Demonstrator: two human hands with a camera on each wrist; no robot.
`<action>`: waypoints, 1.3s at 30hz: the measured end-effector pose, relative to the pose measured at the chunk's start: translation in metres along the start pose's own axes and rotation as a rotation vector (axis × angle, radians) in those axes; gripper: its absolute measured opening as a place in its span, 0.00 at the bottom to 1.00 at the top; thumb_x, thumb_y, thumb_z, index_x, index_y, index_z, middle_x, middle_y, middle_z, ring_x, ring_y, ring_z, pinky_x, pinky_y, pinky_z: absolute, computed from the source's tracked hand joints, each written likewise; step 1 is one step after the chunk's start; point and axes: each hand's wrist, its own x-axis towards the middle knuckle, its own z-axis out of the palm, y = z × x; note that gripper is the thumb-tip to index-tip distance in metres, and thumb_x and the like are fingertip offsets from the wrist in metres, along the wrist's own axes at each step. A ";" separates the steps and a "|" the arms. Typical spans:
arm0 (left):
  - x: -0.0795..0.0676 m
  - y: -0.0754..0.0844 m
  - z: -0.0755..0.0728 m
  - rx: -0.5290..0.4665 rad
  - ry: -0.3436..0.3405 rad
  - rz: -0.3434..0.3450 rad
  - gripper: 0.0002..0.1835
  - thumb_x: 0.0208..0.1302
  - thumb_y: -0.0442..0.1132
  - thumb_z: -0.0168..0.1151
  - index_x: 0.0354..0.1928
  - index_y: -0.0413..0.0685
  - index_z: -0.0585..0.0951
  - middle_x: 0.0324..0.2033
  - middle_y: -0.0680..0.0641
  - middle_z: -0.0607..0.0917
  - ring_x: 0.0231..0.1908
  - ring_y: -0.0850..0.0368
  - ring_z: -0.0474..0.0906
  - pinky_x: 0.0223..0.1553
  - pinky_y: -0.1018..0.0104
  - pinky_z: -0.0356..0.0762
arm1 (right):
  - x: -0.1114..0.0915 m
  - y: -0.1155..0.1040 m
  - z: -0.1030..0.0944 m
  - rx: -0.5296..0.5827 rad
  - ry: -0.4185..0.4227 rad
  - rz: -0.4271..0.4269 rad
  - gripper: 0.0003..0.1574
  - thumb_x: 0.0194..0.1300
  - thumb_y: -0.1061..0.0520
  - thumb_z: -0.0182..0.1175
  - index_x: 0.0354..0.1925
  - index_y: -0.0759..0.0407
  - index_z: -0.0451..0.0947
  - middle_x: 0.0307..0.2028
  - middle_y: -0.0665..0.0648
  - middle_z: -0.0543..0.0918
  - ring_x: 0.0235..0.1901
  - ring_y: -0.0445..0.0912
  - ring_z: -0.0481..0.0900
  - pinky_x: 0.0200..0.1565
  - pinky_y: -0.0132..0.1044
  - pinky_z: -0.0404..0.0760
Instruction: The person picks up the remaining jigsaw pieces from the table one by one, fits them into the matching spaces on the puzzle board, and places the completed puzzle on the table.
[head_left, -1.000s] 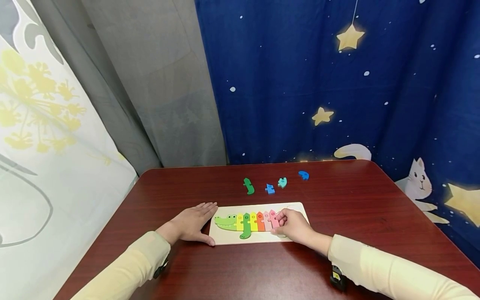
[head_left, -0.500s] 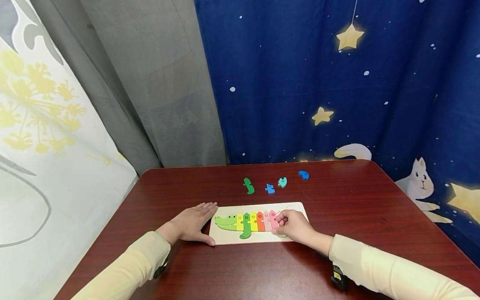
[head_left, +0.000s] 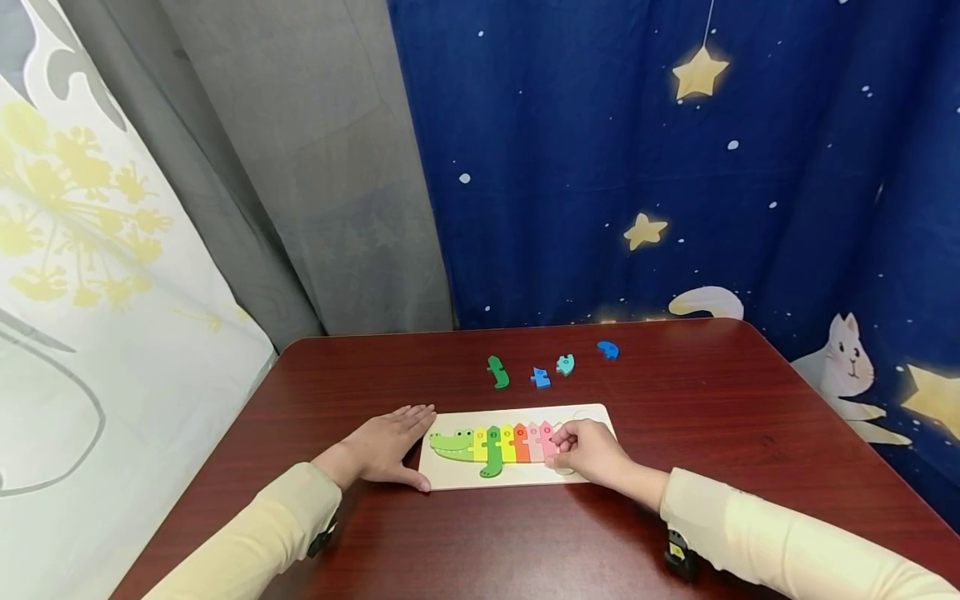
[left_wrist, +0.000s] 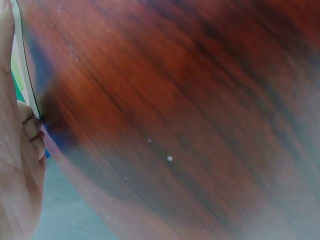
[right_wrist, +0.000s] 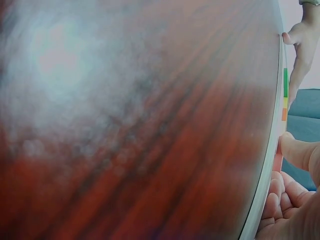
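Observation:
A pale wooden puzzle board [head_left: 525, 478] lies on the table, with a crocodile head [head_left: 452, 448] at its left end. Yellow, green, orange and pink pieces run in a row from the head. My left hand [head_left: 386, 443] rests with fingers straight along the board's left edge, thumb at the near corner. At the right end of the row, my right hand [head_left: 591, 451] pinches a pink puzzle piece [head_left: 547, 437] between thumb and fingers. The right wrist view shows the thumb and curled fingers at this pink piece [right_wrist: 278, 162], low over the board; the hand covers part of it.
Beyond the board lie a green leg-shaped piece [head_left: 497, 372], a blue piece [head_left: 540, 378], a teal piece [head_left: 565, 364] and a darker blue curved piece [head_left: 608, 350]. The dark red table [head_left: 375, 542] ends in front of grey and blue curtains.
My right hand has shifted very slightly to the right at the pink piece. The left hand and the loose pieces stay in place.

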 end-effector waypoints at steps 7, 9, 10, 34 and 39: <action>0.000 0.000 0.001 0.003 0.003 -0.002 0.65 0.47 0.85 0.42 0.74 0.39 0.56 0.73 0.42 0.56 0.72 0.49 0.50 0.71 0.57 0.50 | 0.000 0.000 0.000 -0.009 -0.001 -0.003 0.11 0.45 0.64 0.76 0.27 0.60 0.82 0.20 0.48 0.75 0.24 0.41 0.72 0.28 0.31 0.73; 0.000 0.000 0.001 -0.001 0.005 0.000 0.65 0.48 0.85 0.42 0.74 0.38 0.56 0.73 0.42 0.56 0.72 0.49 0.51 0.71 0.57 0.50 | 0.000 0.000 0.000 -0.012 -0.002 -0.001 0.12 0.45 0.63 0.77 0.26 0.60 0.81 0.20 0.48 0.75 0.24 0.41 0.72 0.28 0.31 0.73; 0.000 0.000 0.001 -0.002 0.006 0.002 0.65 0.48 0.85 0.42 0.74 0.38 0.56 0.73 0.42 0.56 0.72 0.48 0.51 0.71 0.57 0.50 | 0.000 0.000 0.000 -0.013 -0.003 0.001 0.12 0.45 0.63 0.77 0.26 0.60 0.81 0.20 0.48 0.75 0.24 0.41 0.72 0.28 0.31 0.73; -0.001 0.002 -0.002 0.008 -0.008 -0.006 0.65 0.47 0.86 0.41 0.74 0.39 0.56 0.73 0.42 0.56 0.72 0.49 0.51 0.71 0.57 0.50 | 0.001 0.001 -0.006 -0.018 -0.047 -0.062 0.07 0.48 0.67 0.73 0.28 0.61 0.83 0.20 0.47 0.75 0.25 0.41 0.71 0.27 0.30 0.73; -0.001 0.002 -0.002 0.010 -0.007 -0.004 0.65 0.47 0.86 0.41 0.74 0.39 0.56 0.73 0.42 0.56 0.72 0.49 0.51 0.71 0.57 0.50 | 0.001 0.000 -0.007 -0.015 -0.044 -0.056 0.08 0.48 0.66 0.74 0.27 0.61 0.84 0.20 0.47 0.76 0.25 0.41 0.71 0.27 0.30 0.73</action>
